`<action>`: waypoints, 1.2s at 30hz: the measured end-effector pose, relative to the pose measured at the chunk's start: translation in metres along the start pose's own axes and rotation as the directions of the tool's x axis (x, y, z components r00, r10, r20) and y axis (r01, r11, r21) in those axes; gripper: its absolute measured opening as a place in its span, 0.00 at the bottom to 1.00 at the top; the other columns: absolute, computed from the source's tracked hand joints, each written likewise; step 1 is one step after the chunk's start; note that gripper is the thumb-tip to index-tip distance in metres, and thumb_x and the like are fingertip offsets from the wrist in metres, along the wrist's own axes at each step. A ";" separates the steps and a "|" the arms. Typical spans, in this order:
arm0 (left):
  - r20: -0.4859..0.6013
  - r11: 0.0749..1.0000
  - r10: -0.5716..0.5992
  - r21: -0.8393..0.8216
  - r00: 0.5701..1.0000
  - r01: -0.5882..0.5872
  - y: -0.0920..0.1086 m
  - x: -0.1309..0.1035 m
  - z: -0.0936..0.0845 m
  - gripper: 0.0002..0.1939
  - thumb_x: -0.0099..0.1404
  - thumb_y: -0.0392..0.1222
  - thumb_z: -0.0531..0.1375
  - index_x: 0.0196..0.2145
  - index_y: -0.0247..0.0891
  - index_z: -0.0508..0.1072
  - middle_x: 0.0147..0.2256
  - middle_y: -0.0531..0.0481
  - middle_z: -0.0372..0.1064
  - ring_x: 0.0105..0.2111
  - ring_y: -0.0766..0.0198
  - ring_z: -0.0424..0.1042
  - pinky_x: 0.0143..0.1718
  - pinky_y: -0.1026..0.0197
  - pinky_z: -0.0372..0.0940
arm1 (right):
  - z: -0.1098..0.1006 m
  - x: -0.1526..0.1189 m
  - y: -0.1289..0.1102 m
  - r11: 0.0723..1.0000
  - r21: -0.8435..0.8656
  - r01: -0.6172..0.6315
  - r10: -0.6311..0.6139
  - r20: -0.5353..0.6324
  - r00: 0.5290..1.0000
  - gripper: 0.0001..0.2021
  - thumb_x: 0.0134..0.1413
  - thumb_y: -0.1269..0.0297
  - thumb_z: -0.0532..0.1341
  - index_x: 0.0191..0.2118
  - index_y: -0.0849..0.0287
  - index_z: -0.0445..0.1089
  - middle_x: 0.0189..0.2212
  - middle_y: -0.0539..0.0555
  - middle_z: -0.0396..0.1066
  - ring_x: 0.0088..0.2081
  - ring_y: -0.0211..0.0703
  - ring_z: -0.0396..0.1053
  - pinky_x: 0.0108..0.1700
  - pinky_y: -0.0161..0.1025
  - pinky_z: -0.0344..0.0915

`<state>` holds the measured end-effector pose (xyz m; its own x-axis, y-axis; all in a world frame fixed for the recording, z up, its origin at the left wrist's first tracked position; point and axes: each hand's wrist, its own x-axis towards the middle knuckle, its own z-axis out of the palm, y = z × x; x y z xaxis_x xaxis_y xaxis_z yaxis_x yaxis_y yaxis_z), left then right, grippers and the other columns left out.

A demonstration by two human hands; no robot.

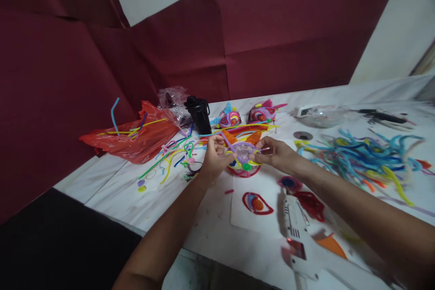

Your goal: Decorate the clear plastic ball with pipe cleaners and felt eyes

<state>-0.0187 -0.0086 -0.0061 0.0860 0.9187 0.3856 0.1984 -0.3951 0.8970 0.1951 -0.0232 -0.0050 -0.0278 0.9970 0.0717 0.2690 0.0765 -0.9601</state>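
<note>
My left hand [216, 156] and my right hand [273, 154] hold a pipe-cleaner figure [243, 150] between them, just above the table. Orange fins stand at its top, purple pipe cleaner edges its clear middle, and a green spot and red rim show below. The left fingers are closed on its left side, near a straight purple pipe cleaner [228, 141]. On the right side, thumb and fingers pinch its edge. Nearer to me, a red-rimmed pipe-cleaner eye [257, 203] lies on white paper [239, 219]. A white glue gun [306, 253] lies under my right forearm.
Two finished-looking colourful figures [229, 117] and a black bottle [199, 115] stand at the back. A red plastic bag [136, 138] and loose pipe cleaners [173, 156] lie left. Blue pipe cleaners [356, 154] heap at right, with scissors [384, 117] behind them.
</note>
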 end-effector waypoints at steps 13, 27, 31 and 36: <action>0.446 0.924 -0.216 -0.195 0.868 0.330 0.004 0.010 -0.009 0.28 0.53 0.48 0.69 0.51 0.40 0.72 0.45 0.45 0.77 0.46 0.53 0.75 0.52 0.50 0.67 | 0.000 0.000 -0.004 0.999 0.051 0.014 -0.014 0.006 1.000 0.27 0.23 0.51 0.77 0.30 0.52 0.64 0.27 0.46 0.69 0.31 0.43 0.68 0.36 0.43 0.69; 0.373 0.915 -0.239 -0.222 0.897 0.336 -0.003 0.008 -0.001 0.26 0.54 0.46 0.68 0.51 0.42 0.73 0.48 0.47 0.77 0.51 0.53 0.74 0.58 0.48 0.64 | -0.005 0.003 -0.016 0.986 0.160 -0.033 0.025 0.053 0.998 0.31 0.18 0.58 0.79 0.31 0.53 0.61 0.25 0.43 0.66 0.29 0.38 0.67 0.35 0.39 0.67; 0.343 0.923 -0.246 -0.202 0.907 0.327 -0.002 0.007 0.000 0.24 0.55 0.46 0.67 0.50 0.42 0.73 0.45 0.47 0.78 0.51 0.52 0.74 0.59 0.47 0.63 | -0.008 -0.001 -0.018 0.983 0.177 -0.052 0.037 0.086 0.996 0.30 0.21 0.57 0.78 0.33 0.53 0.63 0.29 0.46 0.70 0.33 0.41 0.70 0.40 0.42 0.69; 0.353 0.935 -0.189 -0.222 0.916 0.278 -0.004 0.006 -0.001 0.21 0.57 0.45 0.66 0.50 0.43 0.74 0.50 0.46 0.76 0.59 0.51 0.68 0.60 0.48 0.62 | -0.011 -0.004 -0.020 0.980 0.190 -0.061 0.042 0.101 0.994 0.29 0.22 0.54 0.78 0.32 0.52 0.64 0.29 0.46 0.71 0.34 0.43 0.71 0.43 0.44 0.69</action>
<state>-0.0203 -0.0014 -0.0076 0.3863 0.9161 0.1075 -0.0070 -0.1137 0.9935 0.2004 -0.0282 0.0166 -0.1137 0.9935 0.0036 0.0825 0.0130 -0.9965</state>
